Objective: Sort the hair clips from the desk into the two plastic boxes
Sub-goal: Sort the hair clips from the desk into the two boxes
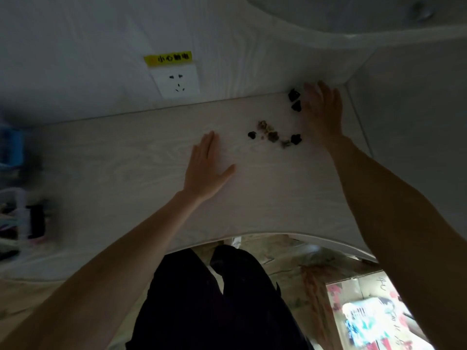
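A scatter of small hair clips (pixel 274 134), some black and some mottled brown, is seen on the pale wood-grain desk (pixel 126 178), toward its far right part. Two more black clips (pixel 295 99) are found near the wall, just beside the right hand (pixel 322 111), which is spread open with nothing held. The left hand (pixel 206 168) is laid flat and empty on the desk, apart from the clips. A blurred blue box (pixel 11 147) is glimpsed at the left edge. A wall socket (pixel 177 82) is mounted under a yellow label (pixel 168 58).
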